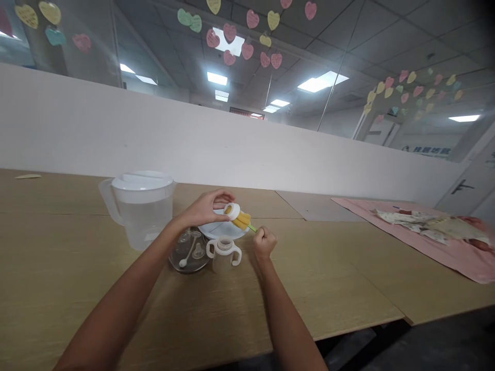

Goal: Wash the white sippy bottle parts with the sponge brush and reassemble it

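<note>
My left hand (209,207) pinches a small white ring-shaped bottle cap (231,210) above a white plate (216,231). A yellow sponge brush (242,220) is pushed into the cap. Its green handle runs to my right hand (264,242), which is closed in a fist around it. Just below the hands stands a clear baby bottle with white handles (224,253), open at the top. Left of it a metal dish (186,252) holds a clear teat and small parts.
A clear plastic pitcher (141,208) with a white lid stands at the left, partly filled with water. A pink cloth (433,237) with folded fabric lies at the far right. A white partition wall (247,149) runs behind the wooden table (348,288).
</note>
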`<state>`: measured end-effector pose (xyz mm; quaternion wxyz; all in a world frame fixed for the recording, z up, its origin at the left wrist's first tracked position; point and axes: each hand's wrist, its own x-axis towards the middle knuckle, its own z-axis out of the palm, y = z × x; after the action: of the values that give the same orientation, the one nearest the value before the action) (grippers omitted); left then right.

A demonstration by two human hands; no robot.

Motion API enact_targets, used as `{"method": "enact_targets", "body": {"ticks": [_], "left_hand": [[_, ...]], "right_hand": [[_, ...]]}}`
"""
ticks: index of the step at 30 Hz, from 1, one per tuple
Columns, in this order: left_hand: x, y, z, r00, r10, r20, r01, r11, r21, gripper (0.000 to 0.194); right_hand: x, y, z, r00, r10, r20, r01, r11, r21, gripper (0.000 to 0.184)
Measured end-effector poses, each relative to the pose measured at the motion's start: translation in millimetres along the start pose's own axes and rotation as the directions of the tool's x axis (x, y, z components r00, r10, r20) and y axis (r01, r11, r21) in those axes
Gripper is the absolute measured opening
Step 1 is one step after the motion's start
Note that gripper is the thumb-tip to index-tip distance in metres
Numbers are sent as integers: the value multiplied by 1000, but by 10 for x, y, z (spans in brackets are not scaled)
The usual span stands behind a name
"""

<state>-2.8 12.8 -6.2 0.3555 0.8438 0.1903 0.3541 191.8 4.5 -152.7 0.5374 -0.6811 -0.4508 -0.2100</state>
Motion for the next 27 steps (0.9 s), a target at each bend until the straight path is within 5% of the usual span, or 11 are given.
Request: {"method": "enact_targets", "body": {"ticks": [12, 20, 27], "left_hand": [[-41, 53, 1, 993, 8, 120, -1, 998, -62, 46], [-35, 96, 3, 997, 59, 42, -58, 998, -13, 42], [-6, -7, 27, 997, 75, 15, -74, 997, -17, 37]], "right_hand": [[-37, 11, 44, 998, 66, 24, -65, 998, -9, 27], [-53, 69, 44, 996, -44, 81, 36, 995, 90, 24], [-39, 18, 59, 998, 53, 15, -55, 984, 167, 24]]}}
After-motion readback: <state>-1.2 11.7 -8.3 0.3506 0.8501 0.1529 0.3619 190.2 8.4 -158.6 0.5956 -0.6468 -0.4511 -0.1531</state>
